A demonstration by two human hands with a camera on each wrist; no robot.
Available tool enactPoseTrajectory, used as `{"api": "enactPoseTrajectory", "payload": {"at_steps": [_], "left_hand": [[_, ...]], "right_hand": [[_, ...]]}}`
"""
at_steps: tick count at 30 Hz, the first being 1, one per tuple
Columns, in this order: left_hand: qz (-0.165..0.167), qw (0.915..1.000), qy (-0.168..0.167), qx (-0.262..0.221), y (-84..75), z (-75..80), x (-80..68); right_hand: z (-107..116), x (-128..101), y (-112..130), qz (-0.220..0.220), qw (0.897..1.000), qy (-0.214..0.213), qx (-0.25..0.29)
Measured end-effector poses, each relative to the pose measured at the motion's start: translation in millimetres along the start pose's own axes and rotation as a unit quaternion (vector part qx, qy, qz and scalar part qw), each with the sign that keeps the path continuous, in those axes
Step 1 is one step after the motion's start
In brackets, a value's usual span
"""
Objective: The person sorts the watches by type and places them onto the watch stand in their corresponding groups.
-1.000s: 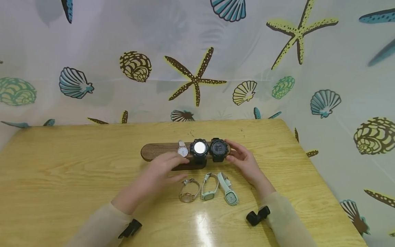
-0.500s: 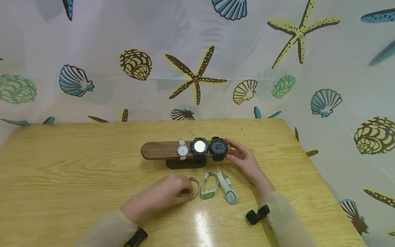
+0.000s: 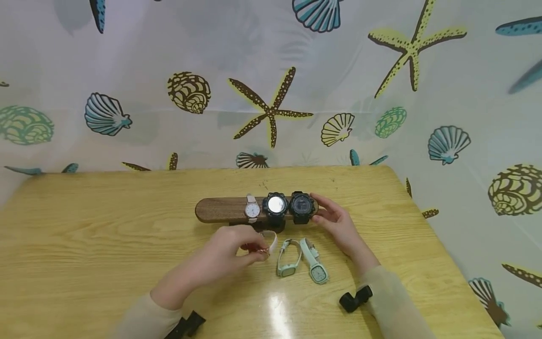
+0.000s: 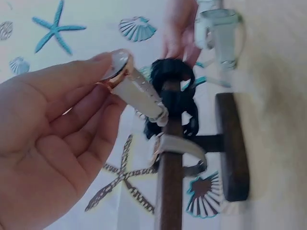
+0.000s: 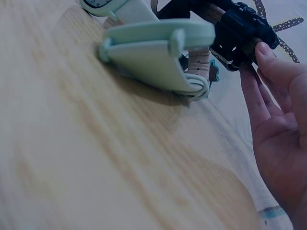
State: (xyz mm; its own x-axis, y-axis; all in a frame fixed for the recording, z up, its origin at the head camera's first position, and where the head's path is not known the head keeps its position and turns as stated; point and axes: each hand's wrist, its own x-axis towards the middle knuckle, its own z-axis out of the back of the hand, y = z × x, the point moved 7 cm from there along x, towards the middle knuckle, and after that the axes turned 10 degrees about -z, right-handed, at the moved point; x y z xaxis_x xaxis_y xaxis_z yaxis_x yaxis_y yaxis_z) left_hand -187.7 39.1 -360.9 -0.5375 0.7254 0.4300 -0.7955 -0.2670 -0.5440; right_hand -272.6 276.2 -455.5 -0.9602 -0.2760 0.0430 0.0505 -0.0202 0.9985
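Note:
My left hand (image 3: 250, 248) pinches a rose-gold watch (image 3: 267, 244) with a pale strap and holds it just above the table, in front of the wooden watch stand (image 3: 218, 210). The left wrist view shows that watch (image 4: 129, 84) between thumb and fingers of my left hand (image 4: 72, 124), close to the stand's bar (image 4: 168, 191). On the bar sit a white-faced watch (image 3: 252, 209) and two black watches (image 3: 275, 205) (image 3: 301, 205). My right hand (image 3: 328, 214) rests with straight fingers (image 5: 268, 91) against the bar's right end, beside the black watch (image 5: 240, 28).
Two mint-green watches (image 3: 288, 258) (image 3: 315, 267) lie on the yellow wooden table (image 3: 84, 245) in front of the stand. A curtain printed with shells and starfish (image 3: 271, 103) closes off the back and right. The table's right edge (image 3: 427, 230) is near my right arm.
My left hand left the stand, came down onto the rose-gold watch on the table, gripped it and lifted it back toward the stand. The right hand stayed at the bar's end.

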Motion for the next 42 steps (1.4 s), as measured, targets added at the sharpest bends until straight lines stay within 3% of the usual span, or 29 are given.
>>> {"api": "enactPoseTrajectory", "payload": {"at_steps": [3, 7, 11, 14, 16, 20, 24, 29, 34, 42], "left_hand": [[0.010, 0.9960, -0.087, 0.017, 0.8, 28.6, -3.7], [0.049, 0.9815, -0.180, 0.045, 10.8, 64.9, -15.1], [0.088, 0.9583, -0.256, 0.092, 21.1, 96.4, -30.7], [0.145, 0.9377, -0.296, 0.110, 32.6, 112.5, -42.9], [0.188, 0.9280, -0.308, 0.091, 43.4, 117.7, -50.3], [0.249, 0.9196, -0.297, 0.065, 65.2, 116.4, -60.3], [0.266, 0.9263, -0.259, 0.064, 81.3, 107.2, -61.8], [0.269, 0.9384, -0.213, 0.041, 89.2, 96.6, -60.9], [0.255, 0.9488, -0.184, 0.033, 89.8, 92.6, -59.9], [0.186, 0.9693, -0.114, 0.113, 82.4, 92.9, -55.4]], "right_hand": [[0, -1, -1, 0.001, 1.000, 0.001, 0.004], [0, -2, -1, 0.001, 1.000, 0.001, 0.007], [0, -3, 1, -0.002, 1.000, -0.001, 0.005], [0, -4, 3, -0.005, 1.000, -0.002, 0.003], [0, -4, 4, -0.006, 1.000, -0.002, 0.004], [0, -4, 4, -0.004, 1.000, 0.001, 0.005], [-1, -4, 4, -0.004, 1.000, 0.003, 0.008], [-2, -3, 5, -0.004, 1.000, 0.005, 0.011], [-3, -3, 4, -0.005, 1.000, 0.006, 0.013], [-5, -2, 3, -0.005, 1.000, 0.008, 0.016]]}}
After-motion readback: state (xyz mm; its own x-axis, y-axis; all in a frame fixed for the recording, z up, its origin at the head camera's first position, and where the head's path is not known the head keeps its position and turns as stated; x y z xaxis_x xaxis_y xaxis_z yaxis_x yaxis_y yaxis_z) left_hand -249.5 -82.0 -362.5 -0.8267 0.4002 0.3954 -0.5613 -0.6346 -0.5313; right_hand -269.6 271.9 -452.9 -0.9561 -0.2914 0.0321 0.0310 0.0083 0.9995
